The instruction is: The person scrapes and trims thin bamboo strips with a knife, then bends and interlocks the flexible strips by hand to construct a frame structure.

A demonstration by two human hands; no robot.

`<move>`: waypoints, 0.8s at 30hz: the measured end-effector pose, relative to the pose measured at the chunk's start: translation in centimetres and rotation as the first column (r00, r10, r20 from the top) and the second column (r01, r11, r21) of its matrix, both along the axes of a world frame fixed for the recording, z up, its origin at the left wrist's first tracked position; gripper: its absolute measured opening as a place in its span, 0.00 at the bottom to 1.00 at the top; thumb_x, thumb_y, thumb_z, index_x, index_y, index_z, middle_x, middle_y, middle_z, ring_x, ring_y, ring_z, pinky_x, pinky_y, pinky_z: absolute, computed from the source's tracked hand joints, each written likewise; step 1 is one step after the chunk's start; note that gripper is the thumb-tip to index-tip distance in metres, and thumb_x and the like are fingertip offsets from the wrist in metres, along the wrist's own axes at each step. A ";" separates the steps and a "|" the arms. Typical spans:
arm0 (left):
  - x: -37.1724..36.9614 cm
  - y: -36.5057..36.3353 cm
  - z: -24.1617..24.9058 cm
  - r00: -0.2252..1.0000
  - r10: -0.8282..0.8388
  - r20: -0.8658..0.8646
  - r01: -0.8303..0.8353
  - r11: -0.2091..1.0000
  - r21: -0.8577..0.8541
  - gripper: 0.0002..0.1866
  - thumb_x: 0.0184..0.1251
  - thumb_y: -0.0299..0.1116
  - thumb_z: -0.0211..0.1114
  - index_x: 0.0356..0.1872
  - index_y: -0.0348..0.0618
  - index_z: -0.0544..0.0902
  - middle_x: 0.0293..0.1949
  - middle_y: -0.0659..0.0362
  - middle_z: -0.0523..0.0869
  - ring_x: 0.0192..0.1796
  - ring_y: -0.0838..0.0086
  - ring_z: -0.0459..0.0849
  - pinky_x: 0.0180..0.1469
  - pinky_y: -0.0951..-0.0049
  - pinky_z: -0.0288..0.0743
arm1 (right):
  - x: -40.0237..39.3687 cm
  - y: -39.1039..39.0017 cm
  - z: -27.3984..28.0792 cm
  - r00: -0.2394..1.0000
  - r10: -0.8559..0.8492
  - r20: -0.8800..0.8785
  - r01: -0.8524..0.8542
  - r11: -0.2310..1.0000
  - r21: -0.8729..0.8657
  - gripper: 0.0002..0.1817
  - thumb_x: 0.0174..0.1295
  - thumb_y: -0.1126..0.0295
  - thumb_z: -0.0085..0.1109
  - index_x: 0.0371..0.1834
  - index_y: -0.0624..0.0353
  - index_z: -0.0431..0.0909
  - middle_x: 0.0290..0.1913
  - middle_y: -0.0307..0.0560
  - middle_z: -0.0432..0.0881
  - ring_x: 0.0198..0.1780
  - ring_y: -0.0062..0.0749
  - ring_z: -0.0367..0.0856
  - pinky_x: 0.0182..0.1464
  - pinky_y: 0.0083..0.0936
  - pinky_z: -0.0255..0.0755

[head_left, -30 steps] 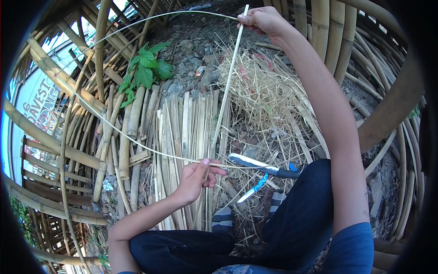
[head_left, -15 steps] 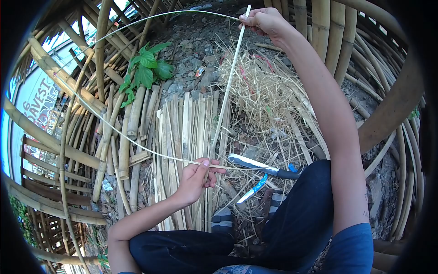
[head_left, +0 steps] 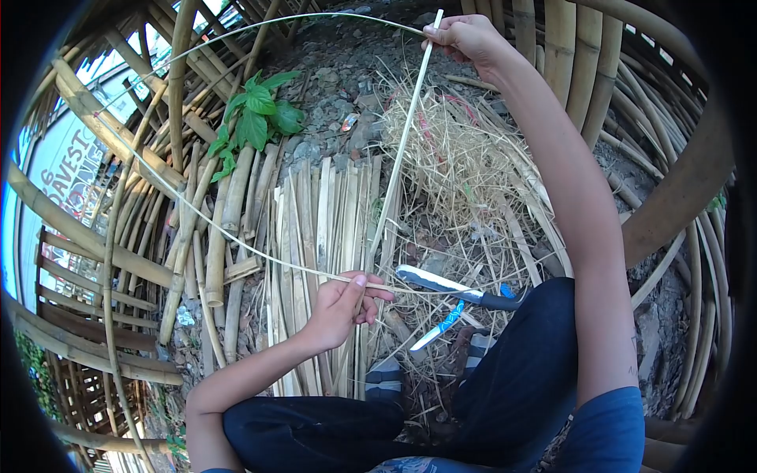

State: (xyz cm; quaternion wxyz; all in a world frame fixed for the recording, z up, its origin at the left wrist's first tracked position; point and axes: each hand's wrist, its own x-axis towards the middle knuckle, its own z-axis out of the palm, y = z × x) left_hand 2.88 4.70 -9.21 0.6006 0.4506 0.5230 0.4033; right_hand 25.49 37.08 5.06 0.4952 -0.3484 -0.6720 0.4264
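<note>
My right hand [head_left: 467, 41], raised at the top, pinches the upper end of a pale straight strip [head_left: 408, 126] together with one end of a long thin curved strip [head_left: 260, 24]. Low in the middle, my left hand [head_left: 345, 303] is closed on the strips between thumb and fingers. The curved strip bows out far to the left and comes back to my left hand, its tip reaching right past the fingers. Beneath my left hand lies a bundle of flat bamboo slats [head_left: 315, 229].
A large blade [head_left: 438, 281] with a dark handle lies by my right knee, near a smaller blue-and-white blade [head_left: 436, 327]. Shavings [head_left: 457, 150] are heaped ahead. Bamboo poles [head_left: 216, 268] and a green plant [head_left: 256, 118] stand left; a curved bamboo frame [head_left: 682, 181] is at right.
My right hand has shifted slightly right with the strip ends. My left hand stays nearly in place, still closed on the strips.
</note>
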 end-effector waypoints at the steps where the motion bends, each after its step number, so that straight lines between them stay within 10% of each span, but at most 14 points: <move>1: 0.0 0.0 0.1 1.000 -0.005 -0.012 0.005 1.000 -0.001 0.18 0.80 0.38 0.40 0.49 0.32 0.73 0.41 0.48 0.85 0.24 0.80 0.76 0.27 0.82 0.68 | 0.1 0.2 0.0 1.000 0.006 0.002 -0.006 1.000 -0.006 0.07 0.62 0.66 0.63 0.30 0.57 0.81 0.31 0.38 0.85 0.26 0.12 0.67 0.28 0.14 0.60; 15: -2.0 4.5 1.3 0.987 -0.161 0.002 0.161 0.987 0.027 0.21 0.79 0.39 0.42 0.50 0.27 0.73 0.42 0.41 0.84 0.31 0.68 0.85 0.32 0.72 0.80 | 1.3 2.1 0.1 0.989 -0.098 -0.115 0.098 0.995 -0.009 0.09 0.64 0.70 0.58 0.28 0.59 0.83 0.23 0.38 0.82 0.21 0.21 0.73 0.21 0.21 0.62; 17: -2.4 5.7 3.4 0.983 -0.171 -0.070 0.175 0.983 0.054 0.20 0.79 0.38 0.42 0.49 0.26 0.74 0.41 0.42 0.85 0.29 0.68 0.85 0.30 0.73 0.79 | 1.7 3.6 0.9 0.985 -0.037 -0.169 0.053 0.995 0.087 0.09 0.62 0.69 0.62 0.43 0.60 0.82 0.25 0.42 0.83 0.23 0.22 0.76 0.24 0.21 0.67; 19: -3.3 6.8 4.9 0.972 -0.170 -0.163 0.185 0.979 0.082 0.20 0.78 0.37 0.43 0.48 0.27 0.75 0.40 0.43 0.86 0.28 0.70 0.85 0.28 0.74 0.78 | 3.3 9.3 2.2 0.857 -0.420 0.300 0.319 0.888 0.332 0.28 0.64 0.51 0.59 0.54 0.67 0.79 0.38 0.58 0.85 0.32 0.43 0.82 0.33 0.38 0.76; 21: -4.7 7.9 5.8 0.965 -0.140 -0.224 0.165 0.981 0.100 0.19 0.78 0.37 0.43 0.48 0.28 0.76 0.40 0.44 0.86 0.27 0.70 0.84 0.28 0.74 0.77 | 1.1 3.0 2.3 0.961 -0.205 -0.184 0.225 0.970 0.094 0.21 0.68 0.58 0.55 0.32 0.69 0.80 0.21 0.46 0.78 0.20 0.30 0.74 0.19 0.29 0.66; 24: -7.4 9.3 6.7 0.879 -0.235 -0.415 0.304 0.947 0.108 0.21 0.77 0.41 0.46 0.51 0.30 0.76 0.40 0.47 0.87 0.28 0.71 0.84 0.35 0.71 0.77 | 1.6 4.8 1.9 0.982 0.042 -0.184 -0.033 0.998 0.050 0.18 0.64 0.60 0.61 0.38 0.70 0.80 0.23 0.48 0.78 0.20 0.31 0.73 0.16 0.27 0.63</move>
